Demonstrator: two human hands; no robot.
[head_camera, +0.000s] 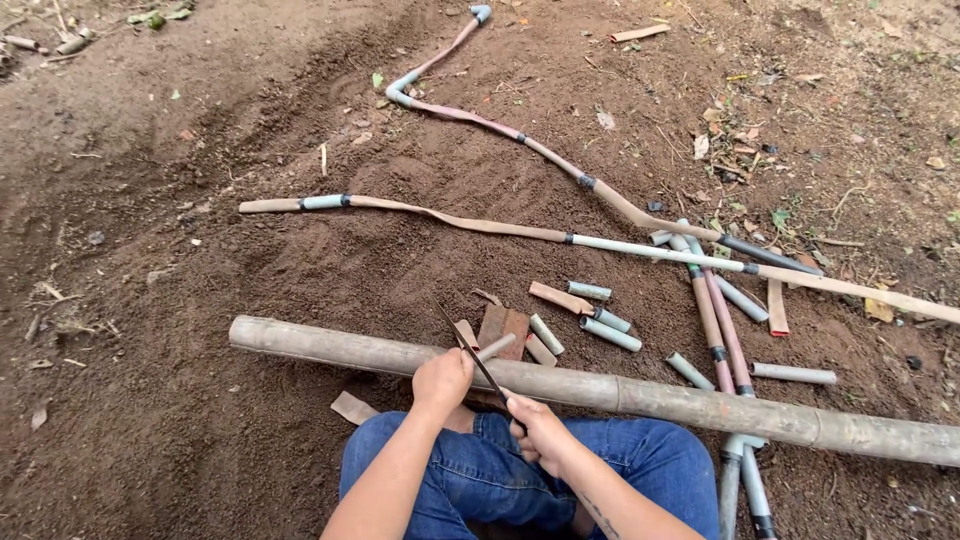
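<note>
Ground: bare brown soil (200, 330).
Left hand (442, 380): closed on short grey pipe piece (496, 347), resting on long bamboo pole (620, 392).
Right hand (540, 432): clamped on dark thin blade (468, 345), crossing the piece.

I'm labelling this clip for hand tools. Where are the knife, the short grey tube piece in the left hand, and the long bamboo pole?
knife (470, 352), head view, middle of the dark blade.
short grey tube piece (497, 346), head view, its free end.
long bamboo pole (700, 405), head view, bare middle stretch.
</note>
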